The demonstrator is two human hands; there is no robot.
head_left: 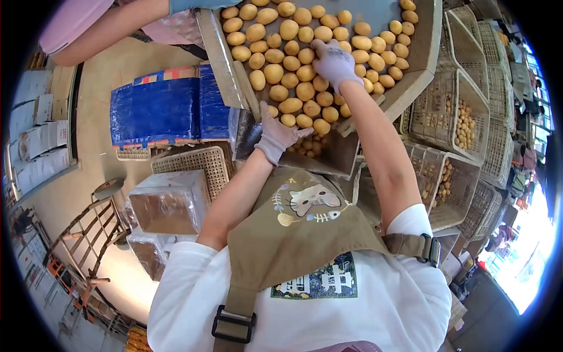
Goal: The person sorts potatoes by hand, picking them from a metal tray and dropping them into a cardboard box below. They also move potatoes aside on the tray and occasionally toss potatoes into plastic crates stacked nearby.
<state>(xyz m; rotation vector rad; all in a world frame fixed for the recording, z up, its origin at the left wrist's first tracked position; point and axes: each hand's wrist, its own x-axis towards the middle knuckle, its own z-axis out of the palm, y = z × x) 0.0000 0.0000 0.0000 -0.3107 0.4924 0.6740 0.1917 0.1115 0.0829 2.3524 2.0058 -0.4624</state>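
Many small yellow-brown potatoes [273, 73] lie spread over a grey sorting tray with raised edges [419, 64]. My right hand [337, 66], in a pale glove, reaches into the middle of them. Its bent fingers are apart and touch the potatoes around them. My left hand [277, 136], also gloved, is at the tray's near left corner, beside the gap in its edge. The left thumb points up along the edge and the fingers stretch to the right, below the nearest potatoes. More potatoes [309, 148] lie lower down, under the tray's outlet, partly hidden by my left hand.
Another person's arm [111, 32] with a blue glove reaches in at top left. Stacked plastic crates [434, 120], some with potatoes, stand on the right. Left are a blue-covered box [155, 108], a plastic crate [193, 167], wrapped boxes [170, 202] and a metal cart [88, 240].
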